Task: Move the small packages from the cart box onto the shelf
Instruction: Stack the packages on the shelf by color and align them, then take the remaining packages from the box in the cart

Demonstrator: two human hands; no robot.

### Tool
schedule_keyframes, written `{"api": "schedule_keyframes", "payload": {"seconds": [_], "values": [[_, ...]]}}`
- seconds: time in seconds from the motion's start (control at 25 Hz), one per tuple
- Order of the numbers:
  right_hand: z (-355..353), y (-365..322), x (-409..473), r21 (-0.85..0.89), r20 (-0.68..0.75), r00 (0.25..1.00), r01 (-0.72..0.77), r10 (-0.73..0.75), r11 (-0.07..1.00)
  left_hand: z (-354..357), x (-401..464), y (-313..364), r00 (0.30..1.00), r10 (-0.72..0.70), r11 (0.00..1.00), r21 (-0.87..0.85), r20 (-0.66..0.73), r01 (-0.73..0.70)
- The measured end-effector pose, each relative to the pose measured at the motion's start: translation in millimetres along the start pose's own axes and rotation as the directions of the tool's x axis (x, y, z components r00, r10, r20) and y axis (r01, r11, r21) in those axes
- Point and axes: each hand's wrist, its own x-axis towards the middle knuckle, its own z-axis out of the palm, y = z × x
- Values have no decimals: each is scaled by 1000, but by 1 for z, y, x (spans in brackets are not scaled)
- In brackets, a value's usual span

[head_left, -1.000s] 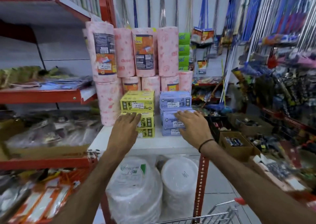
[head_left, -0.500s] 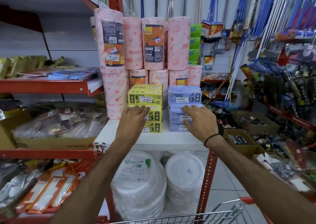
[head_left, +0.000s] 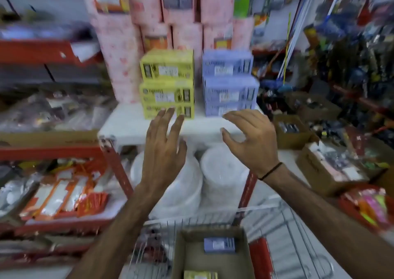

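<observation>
On the white shelf [head_left: 125, 127] stand a stack of three yellow packages [head_left: 167, 82] and, to its right, a stack of three lilac packages [head_left: 229, 82]. My left hand [head_left: 164, 148] hovers open in front of the yellow stack, holding nothing. My right hand [head_left: 251, 142] is open too, fingers curled, in front of the lilac stack and apart from it. Below, the brown cart box [head_left: 213, 261] holds one lilac package [head_left: 219, 244] at its far end and one yellow package [head_left: 200, 275] at the near edge. The frame is motion-blurred.
Pink paper rolls [head_left: 121, 61] are stacked behind the packages. Bagged white plates [head_left: 221, 172] sit under the shelf. The wire cart [head_left: 287, 231] surrounds the box. Red shelving [head_left: 42, 150] with packed goods is at left; open cardboard boxes [head_left: 328, 167] stand at right.
Both hands have come off the stacked packages and drawn back toward me, empty. The view has tilted down, so the cart and its box now show.
</observation>
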Motion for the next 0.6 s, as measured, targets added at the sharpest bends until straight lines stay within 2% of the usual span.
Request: {"api": "schedule_keyframes", "payload": {"seconds": [0.08,0.16,0.2,0.24,0.32,0.36,0.44,0.48,0.52,0.6], "values": [[7,-6,-66,118,99,994,-54,42,992,23,-71,10,999,-15,989,-149,36,20],[24,-6,-146,164,352,925,-211,142,964,50,-152,17,963,-46,959,-258,265,116],[33,-6,-186,136,498,845,-298,195,945,63,-190,19,905,-55,944,-274,421,184],[42,-5,-225,72,638,732,-366,240,928,76,-228,20,810,-61,930,-262,584,259],[71,-1,-294,-81,830,468,-438,304,895,107,-301,16,565,-82,916,-161,821,368],[89,2,-321,-146,880,352,-439,319,886,124,-335,13,468,-78,927,-108,880,358],[127,7,-362,-265,932,135,-378,336,887,152,-389,9,340,-73,968,-15,937,249],[146,9,-378,-308,938,61,-309,342,900,164,-409,9,287,-81,983,29,955,180],[163,10,-395,-333,938,18,-233,346,914,176,-428,9,231,-90,990,63,969,124],[184,11,-417,-340,940,6,-86,341,937,190,-448,13,179,-87,996,84,980,24]]}}
